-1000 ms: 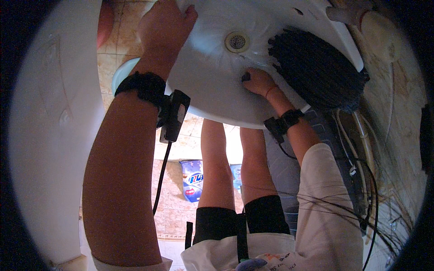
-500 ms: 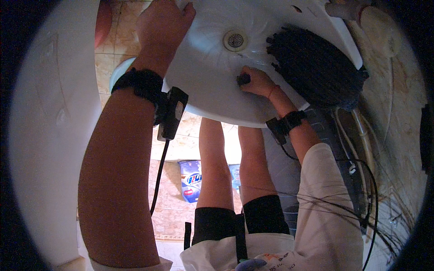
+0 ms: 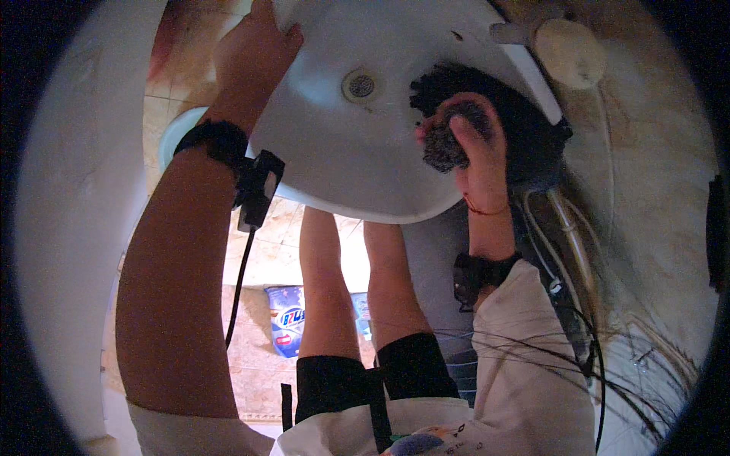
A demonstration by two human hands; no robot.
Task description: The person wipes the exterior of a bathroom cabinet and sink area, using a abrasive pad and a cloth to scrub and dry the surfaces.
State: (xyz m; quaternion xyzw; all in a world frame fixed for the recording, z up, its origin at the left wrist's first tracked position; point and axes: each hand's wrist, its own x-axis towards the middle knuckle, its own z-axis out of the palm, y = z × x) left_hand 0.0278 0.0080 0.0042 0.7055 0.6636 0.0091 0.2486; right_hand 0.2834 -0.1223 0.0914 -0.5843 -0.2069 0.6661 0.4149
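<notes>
Scrubber (image 3: 447, 148), grey and wiry-looking, is clamped in my right hand (image 3: 483, 152): my thumb lies across it and fingertips show at its left side. Its longer axis seems to slant toward me and to the left, though my fingers cover part of it. That hand is over the right part of the white basin (image 3: 350, 159). Just behind it and to its right lies a dark bundle of strands (image 3: 536, 144), whose long axis slants from beyond my right fingertips, rightward and back toward me. Seen from above, hand and scrubber overlap the bundle; whether they touch it, I cannot tell. My right hand is much the nearer one to both.

The drain (image 3: 359, 84) lies to the left of the scrubber and farther from me, between my two hands and apart from each.

My left hand (image 3: 255, 53) is well apart from the right, by the basin's left edge. Its fingers run up to the top of the view, so I cannot tell whether they grip anything. A black strap (image 3: 209, 144) circles that wrist, with a pale green tub (image 3: 173, 137) partly hidden just beyond.
</notes>
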